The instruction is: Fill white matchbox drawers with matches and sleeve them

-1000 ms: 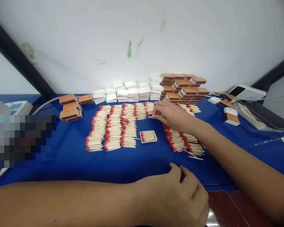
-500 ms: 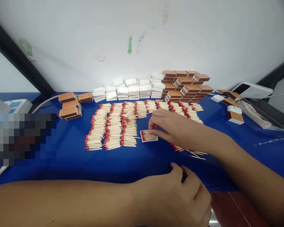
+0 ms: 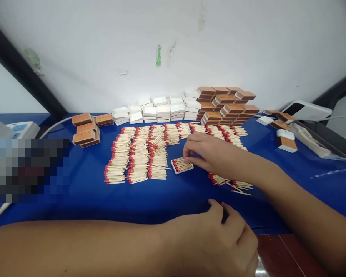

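Observation:
A small white matchbox tray (image 3: 178, 171) lies on the blue tabletop, filled with red-headed matches (image 3: 182, 164). My right hand (image 3: 200, 152) reaches over it from the right. Its thumb and fingers are pinched together on the matches at the tray's right end, and the hand partly hides that end. Nearer me, at the table's front edge, my left hand (image 3: 219, 234) is loosely bent with a gap between its foremost fingers. Nothing shows in it, though some fingertips are hidden. Rows of loose matches (image 3: 138, 154) surround the tray on the left, behind and on the right.
White trays (image 3: 164, 109) are stacked along the wall, beside a pile of brown matchbox sleeves (image 3: 233, 109). More matchboxes (image 3: 85, 132) stand at the left. At the right lie a few boxes (image 3: 286, 143) and a white device (image 3: 311, 109). A power strip (image 3: 23, 129) sits far left.
The tray has turned slightly, its right end swinging away from me. My right hand has shifted a little to the right with it. My left hand is practically still.

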Tool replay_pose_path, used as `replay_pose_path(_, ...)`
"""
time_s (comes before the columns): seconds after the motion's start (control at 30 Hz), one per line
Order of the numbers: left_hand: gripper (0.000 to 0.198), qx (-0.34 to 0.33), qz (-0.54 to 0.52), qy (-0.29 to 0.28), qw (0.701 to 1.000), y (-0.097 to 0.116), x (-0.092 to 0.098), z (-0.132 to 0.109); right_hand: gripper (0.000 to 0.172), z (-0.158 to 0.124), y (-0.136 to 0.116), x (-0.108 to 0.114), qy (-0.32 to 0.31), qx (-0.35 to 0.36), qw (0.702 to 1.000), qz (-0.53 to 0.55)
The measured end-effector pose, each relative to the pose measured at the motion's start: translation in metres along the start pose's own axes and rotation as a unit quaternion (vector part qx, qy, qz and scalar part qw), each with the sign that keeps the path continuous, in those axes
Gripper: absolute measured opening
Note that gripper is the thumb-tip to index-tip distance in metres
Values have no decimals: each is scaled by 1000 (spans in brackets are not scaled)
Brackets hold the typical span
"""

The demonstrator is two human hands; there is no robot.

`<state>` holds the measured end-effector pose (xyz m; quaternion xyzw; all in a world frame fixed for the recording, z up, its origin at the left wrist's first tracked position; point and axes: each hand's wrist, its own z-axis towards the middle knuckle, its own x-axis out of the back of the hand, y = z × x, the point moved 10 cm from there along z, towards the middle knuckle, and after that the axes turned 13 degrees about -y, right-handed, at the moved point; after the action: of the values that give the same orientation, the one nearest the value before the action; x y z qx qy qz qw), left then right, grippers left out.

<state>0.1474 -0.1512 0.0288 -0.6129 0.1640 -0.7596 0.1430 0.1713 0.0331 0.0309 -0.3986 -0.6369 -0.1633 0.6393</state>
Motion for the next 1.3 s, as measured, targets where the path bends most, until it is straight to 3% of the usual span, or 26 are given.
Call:
replay_pose_path(0.43, 37, -2, 7, -10, 1000, 0, 0, 1, 20, 1, 0, 6, 23, 13, 999, 30)
replay_pose_path(1.3, 37, 2, 5, -3, 1000, -1, 1, 0, 29, 4, -1, -2, -12, 12, 997, 71)
